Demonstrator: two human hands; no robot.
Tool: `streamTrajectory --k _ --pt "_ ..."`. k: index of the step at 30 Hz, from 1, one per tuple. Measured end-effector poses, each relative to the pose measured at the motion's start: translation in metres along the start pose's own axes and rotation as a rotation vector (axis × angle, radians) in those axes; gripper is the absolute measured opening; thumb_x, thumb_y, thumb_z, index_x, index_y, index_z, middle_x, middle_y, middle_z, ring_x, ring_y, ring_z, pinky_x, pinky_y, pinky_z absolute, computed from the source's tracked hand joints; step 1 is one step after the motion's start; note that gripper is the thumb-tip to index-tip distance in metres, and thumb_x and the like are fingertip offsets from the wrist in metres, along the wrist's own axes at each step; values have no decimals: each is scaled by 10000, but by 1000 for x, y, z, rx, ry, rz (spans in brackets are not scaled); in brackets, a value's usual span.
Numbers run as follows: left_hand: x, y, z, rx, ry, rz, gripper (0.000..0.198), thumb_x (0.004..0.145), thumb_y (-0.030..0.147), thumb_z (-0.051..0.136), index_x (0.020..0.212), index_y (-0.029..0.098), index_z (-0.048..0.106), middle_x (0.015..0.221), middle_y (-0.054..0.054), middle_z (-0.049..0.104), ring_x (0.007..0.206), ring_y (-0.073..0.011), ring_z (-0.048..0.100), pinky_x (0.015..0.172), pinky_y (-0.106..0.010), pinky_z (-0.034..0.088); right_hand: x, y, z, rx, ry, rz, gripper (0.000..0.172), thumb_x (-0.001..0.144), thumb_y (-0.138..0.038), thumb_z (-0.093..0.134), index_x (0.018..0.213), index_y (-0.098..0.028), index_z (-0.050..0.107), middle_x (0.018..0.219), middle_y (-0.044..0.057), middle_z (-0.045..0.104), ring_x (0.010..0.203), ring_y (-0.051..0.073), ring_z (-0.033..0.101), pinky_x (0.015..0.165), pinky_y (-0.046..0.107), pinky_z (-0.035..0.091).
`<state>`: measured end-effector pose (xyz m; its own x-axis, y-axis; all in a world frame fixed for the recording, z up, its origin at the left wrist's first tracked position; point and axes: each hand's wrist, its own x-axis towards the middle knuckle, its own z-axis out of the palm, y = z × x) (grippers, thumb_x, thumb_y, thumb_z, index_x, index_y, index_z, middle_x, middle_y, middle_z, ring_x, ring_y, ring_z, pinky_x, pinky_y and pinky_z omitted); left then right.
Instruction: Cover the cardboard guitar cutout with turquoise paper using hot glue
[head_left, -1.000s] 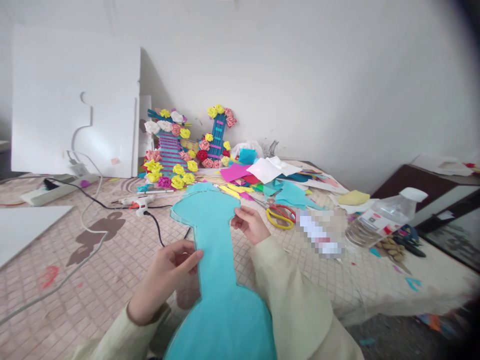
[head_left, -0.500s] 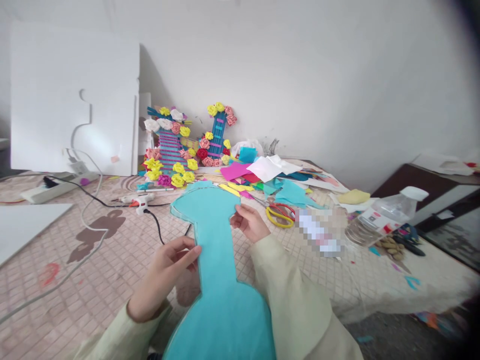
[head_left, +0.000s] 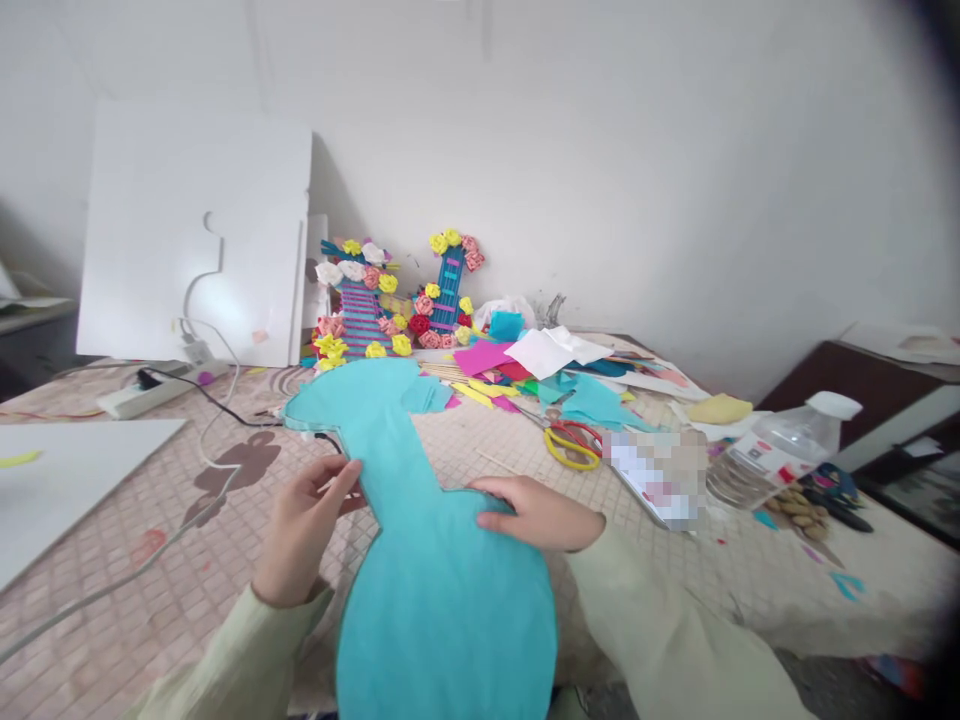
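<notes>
Looking down from my end, I've got the left hand [head_left: 307,530] pinching the narrow neck of a blue cutout [head_left: 446,620] at its left edge. The right hand [head_left: 536,514] rests on the round part's upper edge; whether it clamps there, I can't tell. The cutout sits between both hands, at the table's [head_left: 172,620] near side, scissors [head_left: 571,447] beyond.

table, tile-patterned cover [head_left: 112,610] | power strip [head_left: 154,393] | white board [head_left: 82,485] | scissors [head_left: 555,432] | bottle [head_left: 784,450]
</notes>
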<state>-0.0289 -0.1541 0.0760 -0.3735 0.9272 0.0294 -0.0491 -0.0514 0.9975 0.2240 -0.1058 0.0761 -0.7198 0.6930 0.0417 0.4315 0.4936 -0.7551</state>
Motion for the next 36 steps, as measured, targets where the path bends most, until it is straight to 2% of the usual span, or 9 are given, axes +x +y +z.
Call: streamTrajectory --k 4,6,9,14,18,22,29,33,36 --pt "-4 0 3 -161 -60 -13 189 707 333 643 807 177 606 699 11 614 672 -144 589 628 -262 513 1 -5 -13 -48 230 -1 359 811 -310 516 1156 -222 568 1169 61 578 1097 249 506 953 396 350" --pt "-8 2 5 -273 -99 26 175 725 297 636 858 186 610 748 0 648 709 -151 608 668 -271 511 5 -8 -27 -72 267 -10 344 824 -333 496 1142 -229 578 1174 54 576 1114 244 492 972 399 323" --pt "-16 7 5 -318 -160 91 139 750 247 621 876 190 610 790 -11 663 782 -169 615 712 -287 507 15 -8 -52 -108 195 -18 338 825 -394 492 1095 -228 610 1144 45 593 1080 243 507 950 376 329" --pt "-25 11 2 -261 -259 199 104 812 257 543 877 213 611 841 -14 667 821 -180 606 700 -308 501 38 2 -72 -42 -88 -5 387 805 -482 481 946 -173 666 920 27 651 826 185 562 735 275 408" --pt "-28 9 2 -254 -205 217 118 811 287 538 825 206 621 779 -7 671 740 -164 608 689 -295 484 48 6 -70 -11 -196 -16 404 789 -500 480 814 -148 679 743 1 632 647 128 521 618 230 388" --pt "-30 6 -1 -227 -144 193 152 794 317 552 755 190 626 704 -9 654 673 -161 585 682 -293 466 50 5 -65 14 -241 -23 400 754 -512 512 729 -149 677 652 -18 598 573 106 472 563 214 365" --pt "-30 9 -4 -141 -185 197 289 815 358 498 615 174 597 634 -26 578 708 -177 537 729 -296 426 49 5 -56 46 -257 -14 374 737 -489 540 672 -146 673 585 -28 568 528 97 448 538 213 364" --pt "-36 2 -10 -169 -144 145 242 786 378 536 667 184 618 678 -29 608 704 -186 549 714 -314 445 48 5 -50 71 -235 -26 382 704 -504 569 618 -146 668 562 -27 577 527 100 474 532 207 387" --pt "-47 -13 -23 -160 -161 84 243 728 435 578 791 212 652 820 -58 662 806 -261 585 717 -385 477 48 5 -46 90 -118 -44 330 649 -483 636 638 -157 689 582 -21 619 562 113 527 567 206 414"
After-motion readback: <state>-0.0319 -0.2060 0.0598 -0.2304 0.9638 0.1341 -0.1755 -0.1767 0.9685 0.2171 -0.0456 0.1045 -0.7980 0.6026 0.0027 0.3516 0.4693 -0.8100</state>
